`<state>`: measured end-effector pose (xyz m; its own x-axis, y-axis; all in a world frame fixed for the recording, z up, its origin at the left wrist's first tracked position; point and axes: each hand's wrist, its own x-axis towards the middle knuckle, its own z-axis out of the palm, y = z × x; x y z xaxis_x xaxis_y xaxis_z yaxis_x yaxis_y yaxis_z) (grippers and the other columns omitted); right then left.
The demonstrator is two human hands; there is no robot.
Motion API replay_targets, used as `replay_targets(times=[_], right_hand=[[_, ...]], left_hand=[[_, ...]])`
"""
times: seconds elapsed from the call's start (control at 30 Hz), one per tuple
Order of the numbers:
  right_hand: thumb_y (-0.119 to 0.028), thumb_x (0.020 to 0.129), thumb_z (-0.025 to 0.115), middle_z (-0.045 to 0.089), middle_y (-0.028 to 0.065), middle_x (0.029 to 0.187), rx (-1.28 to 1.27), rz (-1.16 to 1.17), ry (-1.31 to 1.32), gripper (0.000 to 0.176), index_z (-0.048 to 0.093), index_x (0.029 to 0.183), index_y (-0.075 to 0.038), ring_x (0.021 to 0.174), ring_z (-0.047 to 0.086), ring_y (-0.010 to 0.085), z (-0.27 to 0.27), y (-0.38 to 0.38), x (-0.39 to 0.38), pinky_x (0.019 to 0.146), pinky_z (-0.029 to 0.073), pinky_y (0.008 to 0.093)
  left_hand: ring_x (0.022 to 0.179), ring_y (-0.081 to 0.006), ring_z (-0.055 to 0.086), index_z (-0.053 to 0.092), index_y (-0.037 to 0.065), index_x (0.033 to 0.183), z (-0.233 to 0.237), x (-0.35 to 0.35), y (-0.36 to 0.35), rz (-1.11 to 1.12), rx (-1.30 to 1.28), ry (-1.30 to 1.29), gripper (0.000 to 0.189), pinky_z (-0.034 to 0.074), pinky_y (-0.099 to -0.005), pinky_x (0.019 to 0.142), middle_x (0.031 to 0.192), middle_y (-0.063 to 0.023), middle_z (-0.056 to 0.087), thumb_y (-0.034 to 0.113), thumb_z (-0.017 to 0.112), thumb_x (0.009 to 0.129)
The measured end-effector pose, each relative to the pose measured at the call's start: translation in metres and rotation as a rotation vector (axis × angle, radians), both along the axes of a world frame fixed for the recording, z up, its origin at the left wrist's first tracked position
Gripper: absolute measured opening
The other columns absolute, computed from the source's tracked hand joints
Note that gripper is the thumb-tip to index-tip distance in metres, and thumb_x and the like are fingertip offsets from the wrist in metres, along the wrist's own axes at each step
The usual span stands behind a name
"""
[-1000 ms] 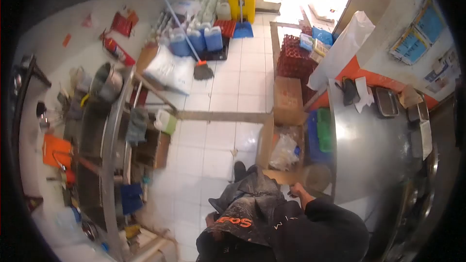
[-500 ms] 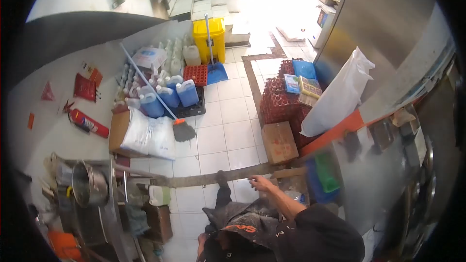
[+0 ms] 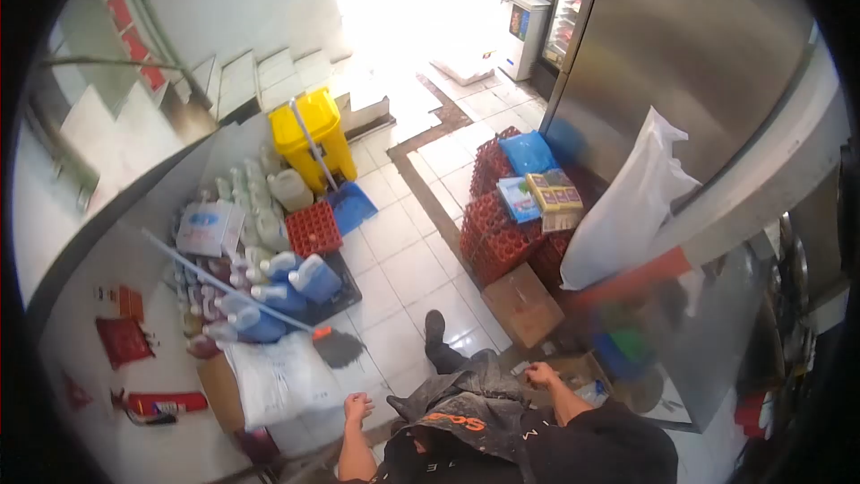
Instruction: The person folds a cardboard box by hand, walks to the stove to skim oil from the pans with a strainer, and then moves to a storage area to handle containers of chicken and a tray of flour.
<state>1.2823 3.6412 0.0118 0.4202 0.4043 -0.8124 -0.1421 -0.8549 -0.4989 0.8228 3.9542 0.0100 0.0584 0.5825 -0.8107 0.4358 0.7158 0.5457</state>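
Bottom centre: right hand (image 3: 542,375) sits palm down at the near flap of an open carton (image 3: 578,366). Contact and finger spread are too small to tell. The carton stands on the floor, mouth up, with crumpled clear plastic (image 3: 593,392) inside.

Left hand (image 3: 358,407) is raised over the tiles, fingers loosely curled and apart, holding nothing. It is just beside a white sack (image 3: 282,381).

Past the sack lies a broom (image 3: 235,292), long axis diagonal. Its head is near the hand and its handle points up-left across the jugs (image 3: 305,278).

A closed box (image 3: 522,303) stands beyond the carton. Behind it, stacked red crates (image 3: 502,237) carry a blue bag (image 3: 528,152) and packets (image 3: 555,190). A yellow bin (image 3: 309,134) stands well apart.
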Motion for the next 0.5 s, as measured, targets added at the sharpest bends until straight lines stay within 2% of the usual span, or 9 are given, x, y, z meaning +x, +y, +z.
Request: replay_targets(times=[0.07, 0.13, 0.23, 0.27, 0.33, 0.4, 0.43, 0.47, 0.5], right_hand=[[-0.018, 0.087, 0.058, 0.070, 0.0134, 0.084, -0.111, 0.062, 0.064, 0.033, 0.062, 0.114, 0.001, 0.064, 0.067, 0.0205, -0.018, 0.035, 0.012, 0.054, 0.053, 0.0356], [-0.018, 0.087, 0.060, 0.070, 0.0121, 0.084, -0.124, -0.011, 0.111, 0.030, 0.065, 0.112, -0.003, 0.065, 0.067, 0.0209, -0.033, 0.078, 0.026, 0.055, 0.053, 0.0361], [-0.028, 0.078, 0.066, 0.071, 0.0104, 0.089, -0.042, 0.224, -0.115, 0.036, 0.071, 0.107, -0.007, 0.076, 0.068, 0.0218, -0.075, 0.160, 0.074, 0.066, 0.056, 0.0370], [-0.027, 0.078, 0.064, 0.070, 0.0115, 0.085, -0.066, 0.092, -0.012, 0.031, 0.073, 0.097, -0.006, 0.076, 0.067, 0.0198, -0.044, 0.206, 0.090, 0.064, 0.056, 0.0358], [-0.025, 0.081, 0.062, 0.069, 0.0114, 0.082, -0.081, 0.177, -0.013, 0.029, 0.070, 0.099, -0.004, 0.075, 0.067, 0.0178, -0.019, 0.290, 0.134, 0.062, 0.055, 0.0342], [-0.023, 0.085, 0.059, 0.067, 0.0097, 0.081, 0.153, -0.085, 0.001, 0.029, 0.066, 0.105, -0.002, 0.074, 0.066, 0.0161, 0.007, 0.373, 0.169, 0.058, 0.054, 0.0328], [-0.022, 0.089, 0.058, 0.067, 0.0071, 0.081, 0.262, -0.052, -0.080, 0.032, 0.062, 0.115, -0.004, 0.068, 0.064, 0.0153, 0.020, 0.413, 0.189, 0.054, 0.051, 0.0301], [-0.023, 0.091, 0.057, 0.066, 0.0055, 0.080, 0.310, -0.032, -0.171, 0.031, 0.062, 0.116, -0.005, 0.066, 0.063, 0.0148, 0.031, 0.451, 0.208, 0.053, 0.049, 0.0278], [-0.023, 0.091, 0.057, 0.066, 0.0055, 0.080, 0.306, -0.036, -0.178, 0.031, 0.062, 0.116, -0.005, 0.066, 0.063, 0.0148, 0.043, 0.486, 0.226, 0.053, 0.049, 0.0278]], left_hand=[[0.077, -0.0254, 0.068, 0.051, 0.004, 0.115, 0.010, 0.030, 0.070, 0.011, -0.016, 0.037, 0.031, 0.054, -0.0372, 0.061, 0.098, -0.0132, 0.066, 0.024, 0.057, 0.092], [0.078, -0.0253, 0.068, 0.052, 0.004, 0.115, 0.008, 0.062, 0.126, -0.020, -0.019, 0.045, 0.030, 0.054, -0.0376, 0.061, 0.098, -0.0129, 0.066, 0.024, 0.057, 0.092], [0.077, -0.0251, 0.068, 0.054, 0.005, 0.113, 0.004, 0.115, 0.196, -0.039, -0.018, -0.007, 0.029, 0.054, -0.0385, 0.061, 0.094, -0.0120, 0.066, 0.025, 0.056, 0.093], [0.076, -0.0249, 0.068, 0.056, 0.004, 0.110, 0.003, 0.138, 0.216, -0.020, 0.009, -0.052, 0.029, 0.054, -0.0387, 0.061, 0.093, -0.0121, 0.066, 0.025, 0.058, 0.092], [0.076, -0.0248, 0.067, 0.059, 0.003, 0.108, -0.007, 0.155, 0.243, -0.011, 0.000, -0.094, 0.028, 0.054, -0.0389, 0.061, 0.091, -0.0122, 0.066, 0.026, 0.059, 0.090], [0.072, -0.0238, 0.065, 0.063, 0.002, 0.102, -0.043, 0.178, 0.289, -0.283, 0.028, -0.198, 0.026, 0.054, -0.0387, 0.060, 0.086, -0.0136, 0.067, 0.023, 0.061, 0.087], [0.066, -0.0232, 0.063, 0.064, 0.001, 0.097, -0.052, 0.197, 0.290, -0.348, 0.162, 0.098, 0.022, 0.053, -0.0382, 0.056, 0.078, -0.0133, 0.065, 0.019, 0.060, 0.085], [0.062, -0.0242, 0.062, 0.063, 0.001, 0.094, -0.049, 0.213, 0.306, -0.445, 0.350, 0.083, 0.020, 0.051, -0.0396, 0.053, 0.071, -0.0120, 0.062, 0.017, 0.059, 0.084], [0.062, -0.0243, 0.062, 0.063, 0.001, 0.094, -0.046, 0.225, 0.329, -0.448, 0.249, 0.135, 0.019, 0.051, -0.0397, 0.053, 0.071, -0.0119, 0.062, 0.017, 0.059, 0.084]])
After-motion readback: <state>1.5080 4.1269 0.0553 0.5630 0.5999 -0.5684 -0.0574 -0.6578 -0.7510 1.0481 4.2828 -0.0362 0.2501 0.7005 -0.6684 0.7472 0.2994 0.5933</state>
